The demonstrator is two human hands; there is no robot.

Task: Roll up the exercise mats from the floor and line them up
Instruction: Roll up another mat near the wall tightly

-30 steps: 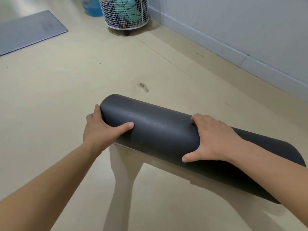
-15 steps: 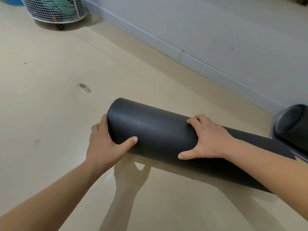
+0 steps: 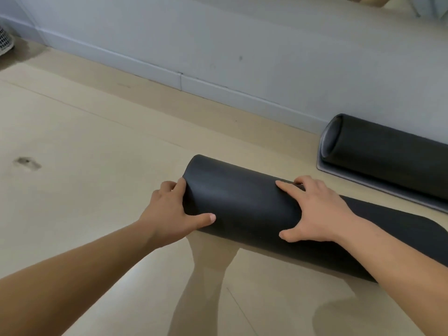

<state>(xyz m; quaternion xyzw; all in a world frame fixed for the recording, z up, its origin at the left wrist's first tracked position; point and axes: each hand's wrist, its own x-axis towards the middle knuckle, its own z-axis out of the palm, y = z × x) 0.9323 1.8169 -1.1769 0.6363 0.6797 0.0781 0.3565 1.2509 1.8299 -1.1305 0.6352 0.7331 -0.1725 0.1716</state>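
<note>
A dark grey rolled mat [image 3: 242,202] is held a little above the beige floor, with its shadow on the floor below it. My left hand [image 3: 167,214] grips its left end, thumb along the front and fingers wrapped round the end face. My right hand [image 3: 315,214] grips the roll near its middle, fingers over the top and thumb on the near side. A second rolled mat [image 3: 388,151], dark with a lighter grey loose flap under it, lies on the floor by the wall, just beyond the roll I hold.
A pale grey wall with a skirting board [image 3: 145,66] runs diagonally from top left to right. The edge of a white wire basket [image 3: 4,40] shows at far left. A dark stain [image 3: 26,162] marks the floor on the left.
The roll in my hands has come closer to the wall as the view swung right. The second rolled mat is now in full view; the flat mat and most of the basket are out of frame.
</note>
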